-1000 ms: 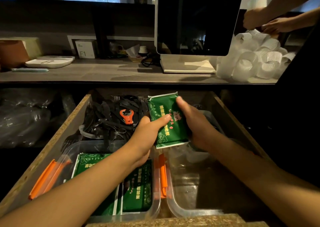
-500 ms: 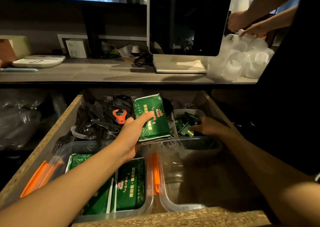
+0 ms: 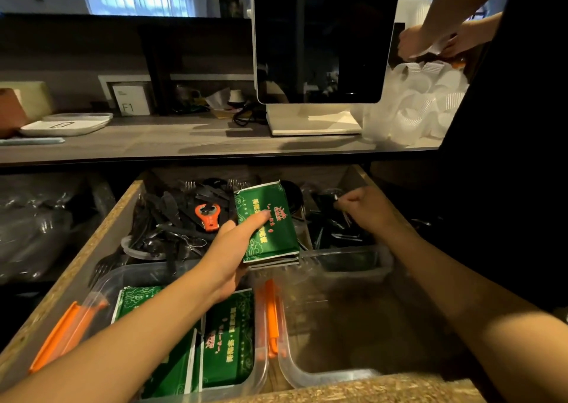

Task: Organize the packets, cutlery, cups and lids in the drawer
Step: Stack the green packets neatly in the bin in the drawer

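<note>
A person's left hand [image 3: 229, 249] grasped a small stack of green packets [image 3: 266, 221], thumb across the top one, above the middle of an open drawer [image 3: 92, 242], while the right hand [image 3: 365, 207] was curled around something small and dark over the drawer's far right corner; what it pinched could not be made out.

The stack, held by one hand at its near edge, looked liable to fan out and slip, with loose packets likely to drop into the tangle of black cutlery [image 3: 166, 218] at the far left, beside an orange opener [image 3: 208, 216]. The right hand, working in poor light among dark items, could as easily have snagged or scattered them.

A clear tub with orange clips [image 3: 70, 332] at the drawer's near left corner held green packets [image 3: 227, 338] laid flat in rows. The clear tub [image 3: 310, 369] at the near right appeared empty. A smaller clear container [image 3: 381, 264] behind it, toward the far right corner, held dark items too dim to identify.

On the counter [image 3: 153, 144] above the drawer stood a screen [image 3: 322, 36] and clear plastic cups [image 3: 415, 104], where a second person's hands [image 3: 430, 41] were busy.
</note>
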Demonstrator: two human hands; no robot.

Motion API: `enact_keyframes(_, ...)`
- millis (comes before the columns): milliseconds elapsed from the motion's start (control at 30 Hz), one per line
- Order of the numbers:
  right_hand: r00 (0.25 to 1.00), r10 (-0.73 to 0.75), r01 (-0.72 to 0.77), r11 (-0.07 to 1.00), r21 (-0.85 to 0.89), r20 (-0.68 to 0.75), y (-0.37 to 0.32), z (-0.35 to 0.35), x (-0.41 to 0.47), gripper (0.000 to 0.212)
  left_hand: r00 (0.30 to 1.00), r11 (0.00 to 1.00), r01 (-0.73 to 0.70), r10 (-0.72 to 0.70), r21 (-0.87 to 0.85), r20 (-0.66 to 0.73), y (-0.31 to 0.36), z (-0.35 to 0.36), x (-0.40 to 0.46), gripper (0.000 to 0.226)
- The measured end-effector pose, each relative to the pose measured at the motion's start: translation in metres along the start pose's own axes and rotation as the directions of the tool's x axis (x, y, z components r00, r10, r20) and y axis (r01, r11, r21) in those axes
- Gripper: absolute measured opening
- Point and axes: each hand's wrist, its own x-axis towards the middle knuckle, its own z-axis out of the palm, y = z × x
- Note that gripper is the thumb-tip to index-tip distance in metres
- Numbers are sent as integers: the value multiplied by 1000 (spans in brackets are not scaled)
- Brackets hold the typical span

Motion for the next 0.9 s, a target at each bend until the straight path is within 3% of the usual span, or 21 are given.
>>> enact_keyframes(67, 993, -83, 94, 987, 128, -89, -17, -3, -7, 22, 999, 999, 35, -35, -7, 17, 2, 0, 0, 81)
enact_keyframes(167, 967, -178, 224, 937, 268, -183, -42, -7, -19, 10, 996, 996, 72, -69, -54, 54, 5, 0, -3, 29)
enact_keyframes(200, 956, -201, 261, 915, 307, -213, -49, -7, -25, 9, 994, 994, 85, -80, -69, 70, 5, 0, -4, 22)
enact_keyframes(333, 902, -370, 427, 835, 346, -221, -73, -3, -49, 15, 995, 983, 89, -79, -161, 68, 10, 3, -8, 33)
enact_keyframes(533, 771, -635, 583, 733, 351, 45, -81, 24, -67, 16, 994, 963, 94, -77, -253, 75, 14, 4, -11, 54)
enact_keyframes(633, 738, -672, 607, 699, 378, 58, -83, 24, -68, 15, 995, 978, 82, -68, -191, 75, 15, 4, -11, 46)
enact_keyframes(700, 773, -633, 552, 700, 454, 36, -83, 22, -69, 13, 999, 995, 31, -27, -98, 47, 15, 4, -11, 35)
enact_keyframes(767, 860, -510, 429, 708, 561, -15, -83, 21, -69, 19, 1000, 998, 1, 0, -59, 14, 14, 4, -9, 32)
enact_keyframes(833, 946, -317, 288, 723, 628, -68, -86, 21, -69, 25, 1000, 999, -30, 29, -30, -7, 12, 5, -8, 53)
enact_keyframes(900, 993, -117, 76, 725, 685, 13, -89, 24, -69, 32, 997, 997, -83, 83, 7, -1, 8, 8, -8, 77)
